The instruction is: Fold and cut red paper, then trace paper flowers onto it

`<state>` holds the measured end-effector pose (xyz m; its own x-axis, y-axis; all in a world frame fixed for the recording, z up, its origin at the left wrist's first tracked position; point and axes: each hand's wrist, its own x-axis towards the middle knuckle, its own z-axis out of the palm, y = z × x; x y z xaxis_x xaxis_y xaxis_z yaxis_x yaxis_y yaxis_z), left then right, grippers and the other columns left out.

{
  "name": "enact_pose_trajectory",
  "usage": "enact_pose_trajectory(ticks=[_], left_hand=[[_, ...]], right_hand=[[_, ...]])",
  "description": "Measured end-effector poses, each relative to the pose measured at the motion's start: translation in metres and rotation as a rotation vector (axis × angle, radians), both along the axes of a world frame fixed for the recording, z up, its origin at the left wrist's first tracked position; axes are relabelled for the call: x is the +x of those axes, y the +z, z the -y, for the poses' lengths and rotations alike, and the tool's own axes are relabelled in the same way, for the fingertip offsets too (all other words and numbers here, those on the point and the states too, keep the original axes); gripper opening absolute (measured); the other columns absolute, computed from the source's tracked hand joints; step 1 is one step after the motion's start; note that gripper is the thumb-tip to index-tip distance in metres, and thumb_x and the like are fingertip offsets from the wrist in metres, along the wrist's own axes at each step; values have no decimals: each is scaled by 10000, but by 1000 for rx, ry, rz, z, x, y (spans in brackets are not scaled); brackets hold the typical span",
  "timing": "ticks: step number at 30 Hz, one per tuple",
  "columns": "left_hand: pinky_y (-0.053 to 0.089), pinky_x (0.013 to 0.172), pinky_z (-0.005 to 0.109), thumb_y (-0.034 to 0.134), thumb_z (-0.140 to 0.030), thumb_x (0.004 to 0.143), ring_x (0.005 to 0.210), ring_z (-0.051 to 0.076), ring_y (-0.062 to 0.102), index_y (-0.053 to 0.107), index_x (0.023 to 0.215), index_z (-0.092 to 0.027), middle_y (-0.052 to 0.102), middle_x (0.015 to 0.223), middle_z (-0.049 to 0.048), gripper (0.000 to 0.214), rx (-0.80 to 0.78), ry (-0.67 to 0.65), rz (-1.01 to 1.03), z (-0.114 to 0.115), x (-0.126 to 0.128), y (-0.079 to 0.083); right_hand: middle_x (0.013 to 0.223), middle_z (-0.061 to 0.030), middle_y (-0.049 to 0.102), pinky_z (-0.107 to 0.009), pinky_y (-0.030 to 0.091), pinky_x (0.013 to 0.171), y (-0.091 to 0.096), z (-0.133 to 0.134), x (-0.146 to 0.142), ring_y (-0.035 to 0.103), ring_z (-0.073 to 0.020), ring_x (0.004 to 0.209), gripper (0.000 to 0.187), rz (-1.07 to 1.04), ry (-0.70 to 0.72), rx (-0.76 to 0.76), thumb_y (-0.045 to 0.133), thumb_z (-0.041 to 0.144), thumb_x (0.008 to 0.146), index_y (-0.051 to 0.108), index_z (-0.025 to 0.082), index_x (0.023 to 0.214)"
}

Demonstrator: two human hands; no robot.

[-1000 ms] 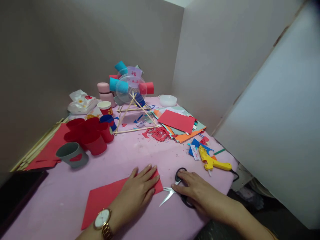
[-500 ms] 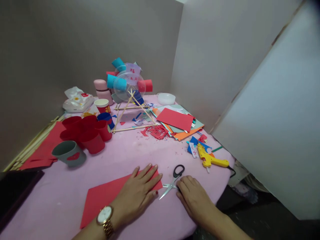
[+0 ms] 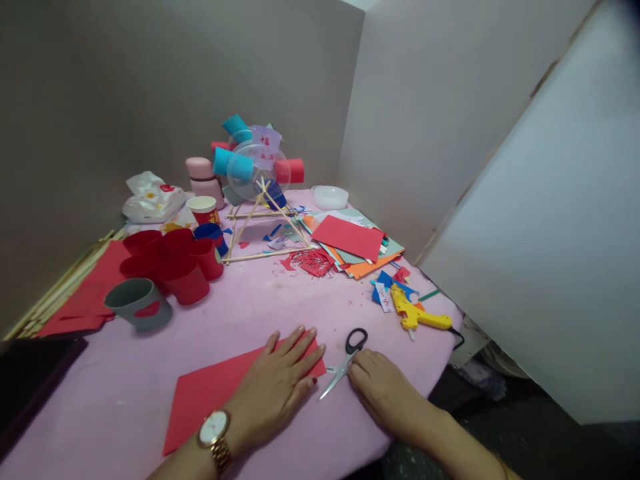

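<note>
My left hand (image 3: pixel 277 387) lies flat, fingers stretched out, on a red paper sheet (image 3: pixel 210 397) at the near edge of the pink table (image 3: pixel 260 303). A gold wristwatch (image 3: pixel 214 430) is on that wrist. Black-handled scissors (image 3: pixel 346 360) lie closed just right of the sheet. My right hand (image 3: pixel 383 393) rests palm down on the table beside the scissors, its fingertips touching their blades near the pivot. Neither hand holds anything.
A yellow glue gun (image 3: pixel 417 315) lies at the right edge. Stacked coloured paper (image 3: pixel 353 243), red scraps (image 3: pixel 313 262), a stick-and-cup wheel model (image 3: pixel 257 180), red cups (image 3: pixel 175 263), a grey cup (image 3: pixel 137 303), a white bowl (image 3: pixel 330 197). Walls enclose the back and right.
My right hand slid off the scissor handles and drew back toward me, so both black loops now show. The left hand stayed on the red sheet. The view shifted slightly.
</note>
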<state>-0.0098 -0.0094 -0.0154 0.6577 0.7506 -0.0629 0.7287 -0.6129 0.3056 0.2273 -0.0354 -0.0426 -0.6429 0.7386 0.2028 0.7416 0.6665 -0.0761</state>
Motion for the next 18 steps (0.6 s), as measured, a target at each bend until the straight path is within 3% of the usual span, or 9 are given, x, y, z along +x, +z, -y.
enact_pose_trajectory(ticks=[9,14,18], left_hand=[[242,1065,549,287,-319,962,1361,239,252,419,1342,-328,307,1475,12,402,-24,74,18,-6,7,2],[249,1061,535,338,-360,953,1351,231,282,468,1293,-380,355,1459,-16,365,29,-44,-5,-20,0,3],[220,1072,540,301,-385,962,1366,224,245,405,1334,-386,311,1479,-23,386,45,-124,-3,-25,-7,-3]], right_hand=[[824,-71,591,-343,439,665,-1,2,-6,549,-231,740,90,-114,-103,52,416,151,914,476,174,977],[873,-82,600,-349,463,688,0,3,-4,550,-227,776,179,-164,-97,19,415,142,918,481,153,1084],[864,-90,595,-345,471,686,-2,2,0,531,-228,781,250,-93,-28,16,424,82,900,497,120,1136]])
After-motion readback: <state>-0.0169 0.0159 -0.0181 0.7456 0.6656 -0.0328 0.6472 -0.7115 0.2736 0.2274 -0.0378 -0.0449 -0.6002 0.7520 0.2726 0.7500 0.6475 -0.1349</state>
